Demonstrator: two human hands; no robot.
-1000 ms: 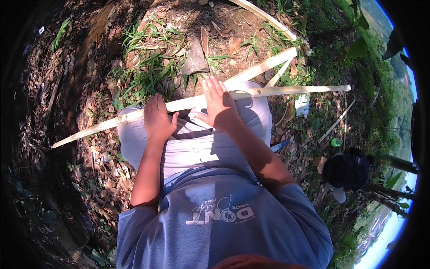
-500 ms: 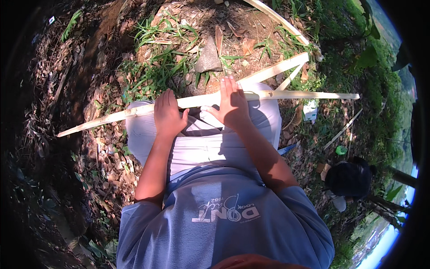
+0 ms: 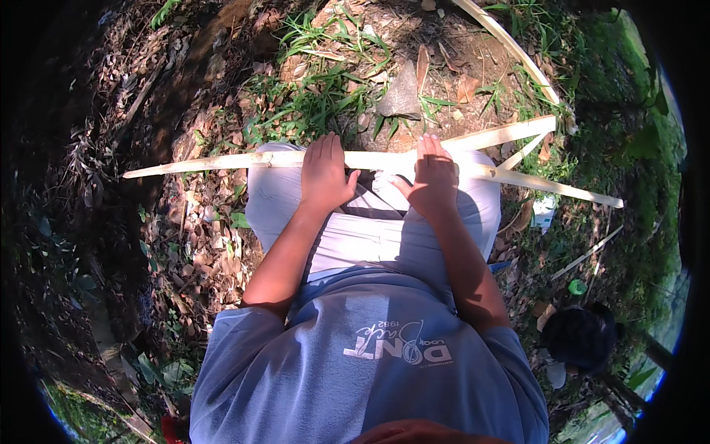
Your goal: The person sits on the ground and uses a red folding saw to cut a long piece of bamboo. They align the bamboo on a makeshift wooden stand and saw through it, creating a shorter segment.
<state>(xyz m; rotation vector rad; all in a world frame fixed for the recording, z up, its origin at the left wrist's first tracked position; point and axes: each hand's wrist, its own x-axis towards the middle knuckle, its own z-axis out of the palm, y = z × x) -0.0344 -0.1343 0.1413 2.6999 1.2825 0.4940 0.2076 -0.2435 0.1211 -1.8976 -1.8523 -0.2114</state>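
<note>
Fingers (image 3: pixel 322 151) together, thumbs (image 3: pixel 352 180) spread, over a pale wooden strip (image 3: pixel 377 160) across the lap (image 3: pixel 344 248).
We cannot tell whether the left hand (image 3: pixel 324 182) or right hand (image 3: pixel 434 185) grips; palms and the strip's covered stretches are hidden. Hand backs face up; forearms (image 3: pixel 290 251) reach forward.

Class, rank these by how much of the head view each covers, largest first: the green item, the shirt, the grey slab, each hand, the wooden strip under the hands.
1. Shirt
2. Strip
3. Left hand and right hand: too alike to rank
4. Grey slab
5. Green item
</note>
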